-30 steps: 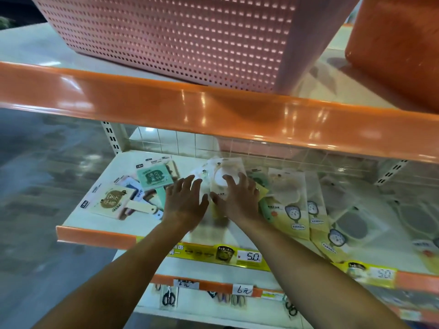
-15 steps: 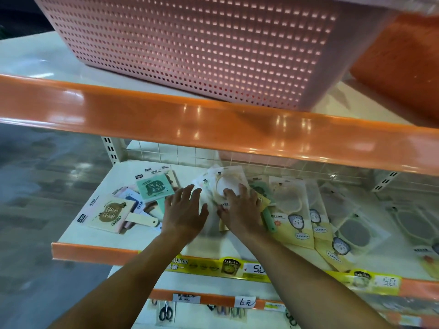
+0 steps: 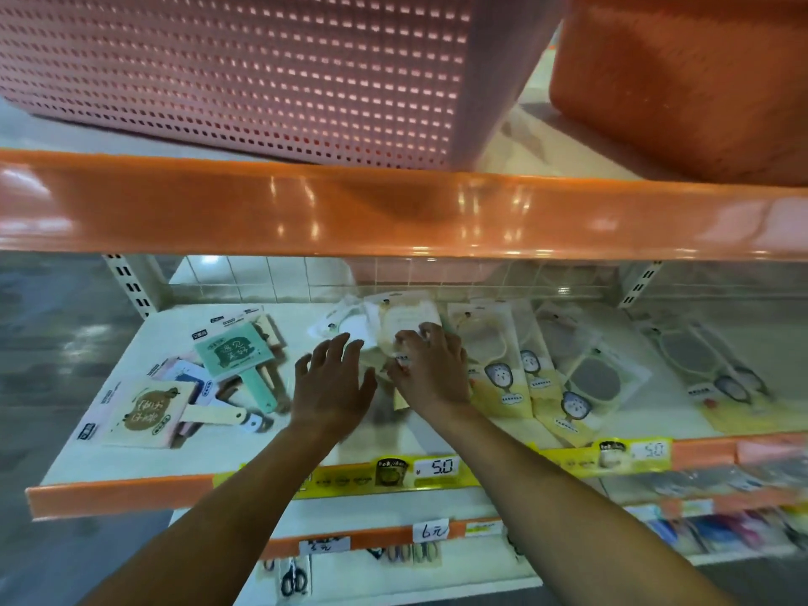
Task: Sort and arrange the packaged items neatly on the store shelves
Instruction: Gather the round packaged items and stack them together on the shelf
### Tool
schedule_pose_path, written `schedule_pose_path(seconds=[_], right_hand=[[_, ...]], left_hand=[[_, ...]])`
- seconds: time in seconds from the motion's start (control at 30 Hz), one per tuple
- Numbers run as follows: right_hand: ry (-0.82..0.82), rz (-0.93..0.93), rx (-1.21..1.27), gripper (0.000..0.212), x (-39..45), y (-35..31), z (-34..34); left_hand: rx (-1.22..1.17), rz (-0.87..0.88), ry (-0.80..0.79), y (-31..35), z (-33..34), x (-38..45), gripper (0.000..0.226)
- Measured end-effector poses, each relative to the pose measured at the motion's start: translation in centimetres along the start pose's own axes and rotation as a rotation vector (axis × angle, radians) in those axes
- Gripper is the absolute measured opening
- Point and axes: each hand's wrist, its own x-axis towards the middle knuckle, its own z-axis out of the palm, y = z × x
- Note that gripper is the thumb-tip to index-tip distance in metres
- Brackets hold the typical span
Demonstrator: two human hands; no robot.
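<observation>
the white shelf (image 3: 144,373) runs crosswise under both hands, with an orange lip along its near edge below the wrists. beyond the fingertips is the tiled back wall; above them the pink perforated basket (image 3: 245,76) sits on the upper shelf, out of the work.

outward of the right hand's little finger, a row of yellow-footed packets (image 3: 503,387) lies in overlapping file, each with its long axis running from the back wall toward the lip. outward of the left hand's little finger, a loose scatter of brush cards (image 3: 227,349) lies at mixed angles, well apart from the fingers.

directly ahead of and partly under the right fingers is the cream packet (image 3: 409,317), the piece this step seems to concern. its long axis also runs front to back, tilted a little toward the left hand, and its far end reaches past the fingertips toward the wall. a white packet (image 3: 345,332) lies just beside it, ahead of the left fingertips.

the right hand (image 3: 430,369) is the nearer one: its fingers are curled down on the cream packet's near part, seemingly pinching it, though blur makes the thumb hard to read. the left hand (image 3: 332,387) holds nothing, fingers spread and nearly straight, tips close to the white packet; whether they touch it i cannot tell. i'd judge that squaring the cream packet means turning its far end rightward, into line with the row.
</observation>
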Motion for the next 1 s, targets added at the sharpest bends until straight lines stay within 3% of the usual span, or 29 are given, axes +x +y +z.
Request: schedule_pose_path(seconds=[0.27,0.67,1.0], right_hand=[[0.023,0.089,-0.053,0.038,-0.9,7.0,-3.0],[0.123,0.253,-0.037,0.046,-3.5,25.3,-10.2],[0.156,0.328,-0.066,0.045,-5.5,36.5,-13.2]], left_hand=[[-0.014,0.099,-0.002,7.5,1.1,1.2,0.051],[-0.004,0.265,-0.063,25.9,5.7,3.3,0.052],[-0.017,0.284,-0.076,36.2,9.2,3.2,0.052]])
